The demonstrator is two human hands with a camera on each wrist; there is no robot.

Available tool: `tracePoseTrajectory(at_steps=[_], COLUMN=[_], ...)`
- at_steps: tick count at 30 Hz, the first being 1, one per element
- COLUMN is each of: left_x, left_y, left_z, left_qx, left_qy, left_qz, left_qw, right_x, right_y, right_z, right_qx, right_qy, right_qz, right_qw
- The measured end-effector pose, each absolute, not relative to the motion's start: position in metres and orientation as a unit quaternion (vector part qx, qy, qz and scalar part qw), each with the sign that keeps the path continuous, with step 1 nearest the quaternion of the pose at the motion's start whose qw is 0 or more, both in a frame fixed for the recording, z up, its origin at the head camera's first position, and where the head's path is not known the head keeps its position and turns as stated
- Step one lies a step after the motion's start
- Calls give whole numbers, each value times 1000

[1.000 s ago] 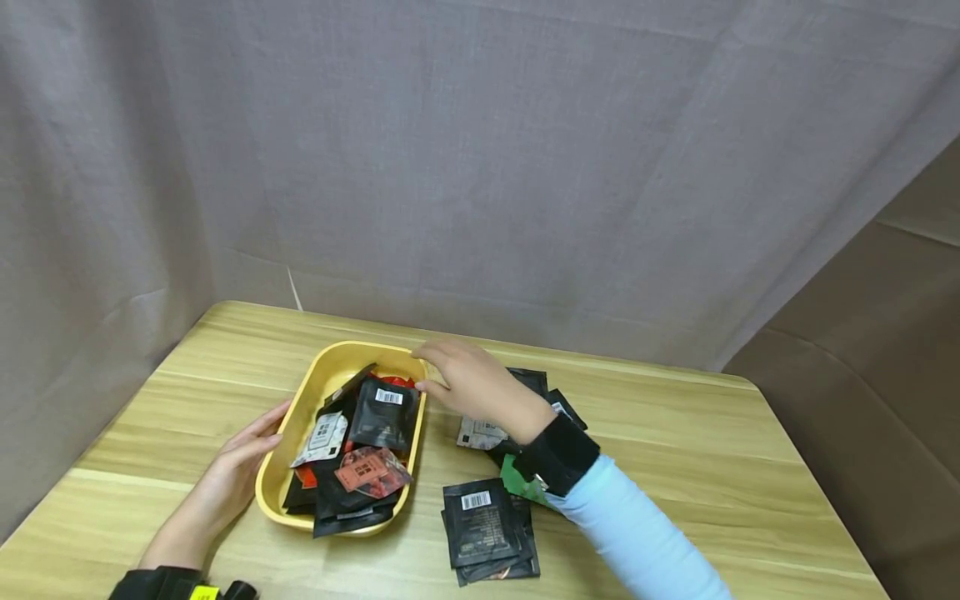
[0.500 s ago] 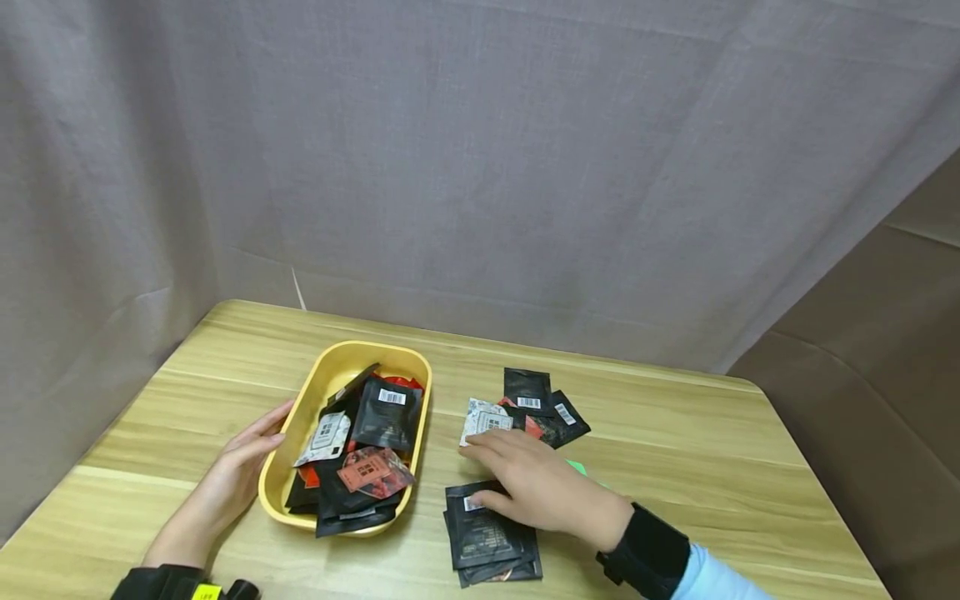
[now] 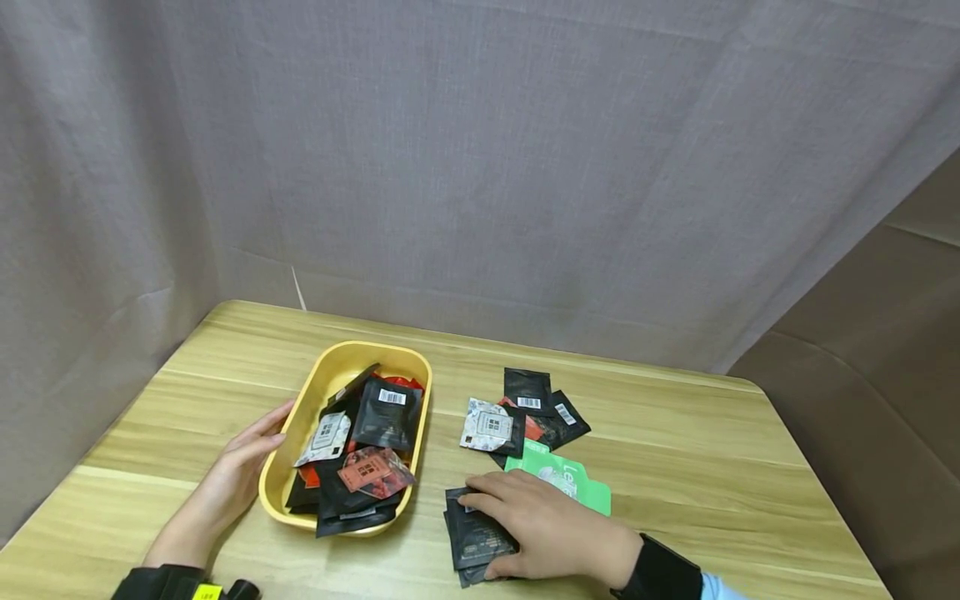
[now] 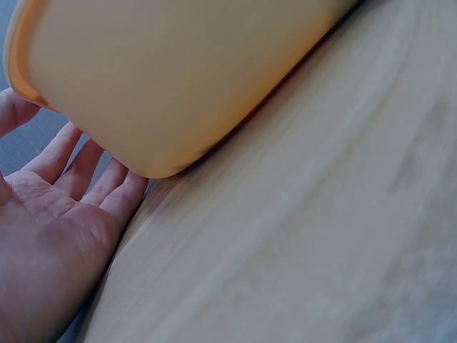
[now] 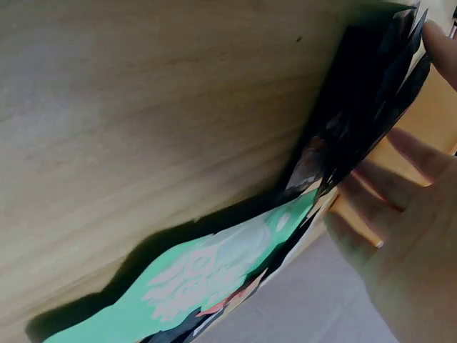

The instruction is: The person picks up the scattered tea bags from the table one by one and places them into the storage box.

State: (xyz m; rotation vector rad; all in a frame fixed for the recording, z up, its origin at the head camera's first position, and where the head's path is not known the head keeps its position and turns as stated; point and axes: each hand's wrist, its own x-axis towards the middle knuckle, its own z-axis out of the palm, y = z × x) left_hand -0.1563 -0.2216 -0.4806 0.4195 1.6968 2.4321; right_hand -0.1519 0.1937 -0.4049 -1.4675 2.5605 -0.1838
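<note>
A yellow plastic bin [image 3: 271, 487] stands on the left of the table, filled with small flat sachets: black ones [image 3: 387, 417], a white patterned one [image 3: 325, 437] and a red one [image 3: 377, 472]. My left hand [image 3: 236, 475] rests against its left wall, fingers extended along the side in the left wrist view. My right hand [image 3: 543, 525] lies over a pile of black sachets [image 3: 480, 533], thumb at the near side and fingers spread at the far side. In the right wrist view the fingertips touch the edge of that pile [image 5: 371, 100].
Behind the right hand lies a green card with white lettering [image 3: 566, 479]. Farther back is a loose cluster: a white patterned sachet [image 3: 487, 426] and black sachets [image 3: 527, 389], with red showing between them. A grey curtain [image 3: 480, 167] hangs behind the wooden table [image 3: 712, 475].
My right hand has drawn back from the bin's right rim and come down to the near pile of black sachets, uncovering the green card and the far cluster. The left hand stays put.
</note>
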Motion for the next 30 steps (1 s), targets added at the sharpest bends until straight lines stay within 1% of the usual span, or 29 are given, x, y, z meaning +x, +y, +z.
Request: tracePoseTrajectory(at_steps=[9, 16, 19, 23, 26, 30], left_x=[-157, -157, -157, -158, -158, -157], left_y=[-222, -222, -222, -221, -222, -223], left_z=[-483, -484, -484, -483, -483, -483], left_qx=[138, 136, 138, 142, 144, 143], left_qy=[561, 558, 557, 554, 556, 552], left_qz=[813, 816, 816, 817, 816, 818], left_qw=[70, 64, 67, 71, 70, 71], right_x=[-152, -162, -172, -189, -206, -228], right_y=[192, 185, 182, 173, 161, 139], right_z=[-405, -386, -374, -360, -352, -342], right_qx=[-492, -486, -470, -458, -453, -447], right_qy=[865, 868, 875, 883, 887, 890], right_qz=[-58, -74, -86, -89, -86, -84], right_qw=[82, 68, 71, 55, 40, 40])
